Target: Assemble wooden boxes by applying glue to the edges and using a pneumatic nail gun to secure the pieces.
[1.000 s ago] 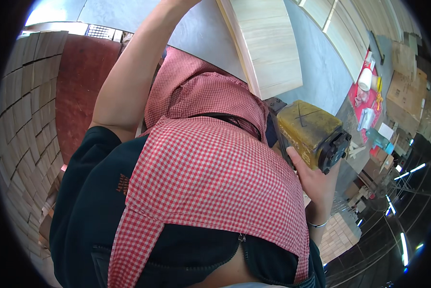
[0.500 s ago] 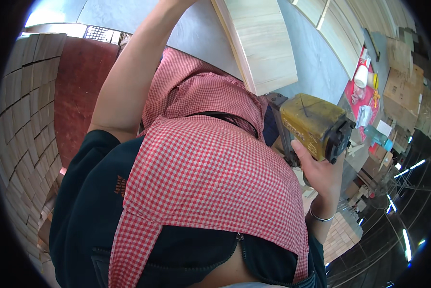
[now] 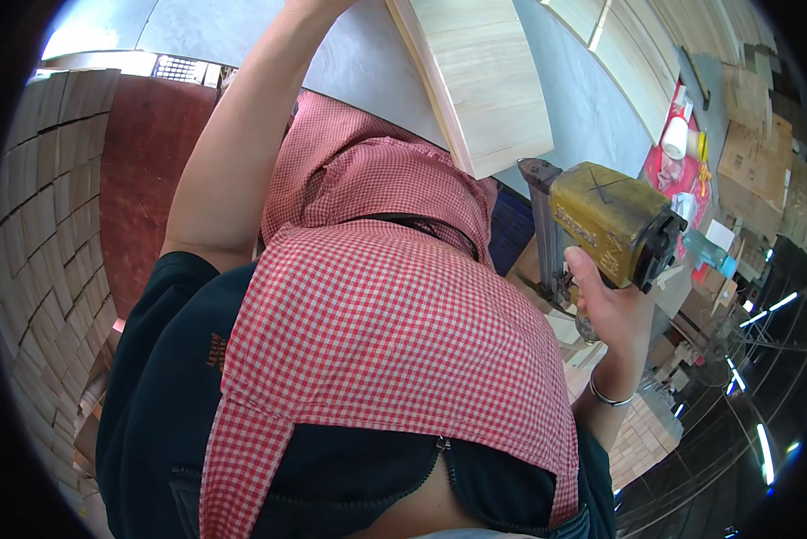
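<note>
- Rising along our far left is a stack of pale wooden blocks (image 3: 44, 225), just beside a flat dark red panel (image 3: 147, 180).
- Our bare left forearm (image 3: 224, 162) slants up past that panel to the top edge, where only the base of our left hand (image 3: 318, 5) shows; we cannot tell whether it is open or gripping anything.
- Across our front hangs a red-and-white checked cloth apron (image 3: 394, 332).
- Beyond it, a smooth pale grey tabletop (image 3: 376, 81) bears a flat pale wooden board (image 3: 493, 90) with a narrow wooden strip (image 3: 426, 85) along its left side.
- Just beside the board's near right corner we have a worn yellow and black nail gun (image 3: 610, 216); our right hand (image 3: 615, 310) is closed around it, thumb up against its side, a thin silver bracelet (image 3: 608, 393) circling the wrist.
- Farther right we see a white cylinder (image 3: 675, 139), a clear bluish-green bottle (image 3: 709, 253) and a brown cardboard box (image 3: 756, 166).
</note>
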Tool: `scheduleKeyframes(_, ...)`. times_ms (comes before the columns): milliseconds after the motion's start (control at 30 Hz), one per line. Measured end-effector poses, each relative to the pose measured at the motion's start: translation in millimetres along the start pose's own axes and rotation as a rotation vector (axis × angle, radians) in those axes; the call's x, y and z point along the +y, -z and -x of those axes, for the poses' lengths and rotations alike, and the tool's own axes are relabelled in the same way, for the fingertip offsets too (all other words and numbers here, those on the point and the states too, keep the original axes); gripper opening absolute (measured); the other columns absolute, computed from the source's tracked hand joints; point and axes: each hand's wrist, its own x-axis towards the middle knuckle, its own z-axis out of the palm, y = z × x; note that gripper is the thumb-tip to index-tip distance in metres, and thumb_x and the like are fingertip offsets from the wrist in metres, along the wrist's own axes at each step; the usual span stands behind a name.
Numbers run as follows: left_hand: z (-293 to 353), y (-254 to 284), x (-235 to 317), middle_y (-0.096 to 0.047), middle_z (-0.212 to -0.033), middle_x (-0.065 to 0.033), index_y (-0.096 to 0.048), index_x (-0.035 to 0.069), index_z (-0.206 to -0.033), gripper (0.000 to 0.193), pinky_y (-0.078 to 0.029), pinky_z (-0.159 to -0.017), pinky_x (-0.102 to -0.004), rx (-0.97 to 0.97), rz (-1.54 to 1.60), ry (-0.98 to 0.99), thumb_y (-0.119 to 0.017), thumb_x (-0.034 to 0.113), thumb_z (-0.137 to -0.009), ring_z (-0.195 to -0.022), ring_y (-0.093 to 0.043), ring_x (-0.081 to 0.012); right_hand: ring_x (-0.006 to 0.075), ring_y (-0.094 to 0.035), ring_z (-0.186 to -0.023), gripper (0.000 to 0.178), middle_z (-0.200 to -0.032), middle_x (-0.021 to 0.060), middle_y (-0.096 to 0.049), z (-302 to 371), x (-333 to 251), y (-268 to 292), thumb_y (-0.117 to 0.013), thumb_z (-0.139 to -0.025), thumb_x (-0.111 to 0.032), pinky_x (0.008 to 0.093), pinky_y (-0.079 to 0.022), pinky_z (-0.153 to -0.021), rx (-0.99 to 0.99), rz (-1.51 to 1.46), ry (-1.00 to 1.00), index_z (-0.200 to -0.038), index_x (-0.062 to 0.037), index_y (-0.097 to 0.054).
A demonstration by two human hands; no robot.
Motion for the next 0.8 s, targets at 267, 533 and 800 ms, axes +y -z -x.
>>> scheduleKeyframes(267, 1, 0, 4, -0.066, -0.084, -0.0105, -0.074, 0.001, -0.099, 0.027, -0.052, -0.062, -0.0329, 0.000, 0.023, 0.021, -0.071, 0.025, -0.088, -0.071, -0.060, -0.0201, 0.0263, -0.074, -0.089, 0.041, -0.109, 0.0150, -0.074, 9, 0, -7, -0.082, -0.083, -0.008, 0.0317, -0.060, -0.075, 0.035, -0.043, -0.261, -0.117, 0.0034, -0.063)
scheduleKeyframes(533, 1, -3, -2, -0.065, -0.083, -0.0108, -0.074, 0.000, -0.097, 0.027, -0.052, -0.062, -0.0338, 0.038, 0.017, -0.009, -0.071, 0.026, -0.088, -0.069, -0.060, -0.0216, 0.0283, -0.075, -0.092, 0.042, -0.111, 0.0179, -0.073, 25, -18, -16, -0.083, -0.081, -0.007, 0.0341, -0.062, -0.075, -0.046, 0.005, -0.081, -0.116, 0.0060, -0.063)
scheduleKeyframes(800, 1, -3, -1, -0.064, -0.079, -0.0113, -0.073, 0.000, -0.095, 0.027, -0.051, -0.061, -0.0345, 0.025, 0.013, 0.046, -0.072, 0.026, -0.087, -0.068, -0.059, -0.0221, 0.0307, -0.074, -0.096, 0.046, -0.113, 0.0207, -0.072, 21, -27, -28, -0.084, -0.080, -0.008, 0.0375, -0.063, -0.076, -0.082, 0.024, -0.033, -0.117, 0.0062, -0.062)
